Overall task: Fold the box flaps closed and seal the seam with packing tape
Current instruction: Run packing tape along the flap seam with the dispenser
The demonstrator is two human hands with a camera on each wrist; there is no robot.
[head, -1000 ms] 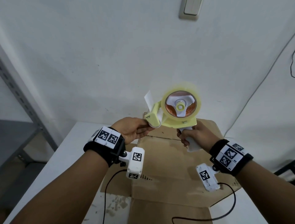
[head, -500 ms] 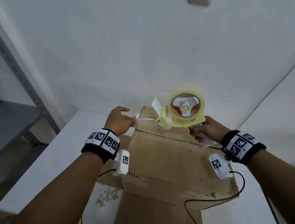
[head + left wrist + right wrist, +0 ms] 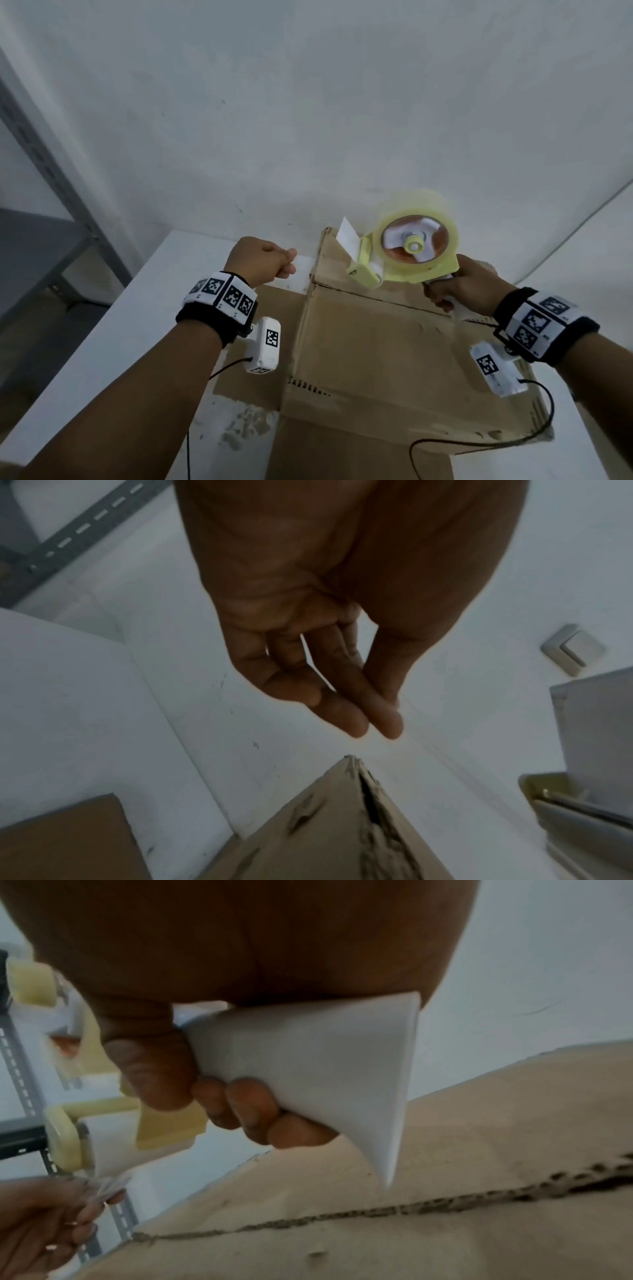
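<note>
Tape dispenser [image 3: 407,255]: held over the far end of the cardboard box [image 3: 373,346], nose pointing left, handle right. Right hand [image 3: 462,287] wraps the handle. Left hand [image 3: 260,262] pinches the tape end, clear of the box.

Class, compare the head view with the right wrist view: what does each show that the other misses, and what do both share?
Only the head view shows the tape roll on the dispenser and both wristbands. Only the right wrist view shows the right hand's fingers curled round the white handle. Both show the cardboard box, its seam and the left hand.
</note>
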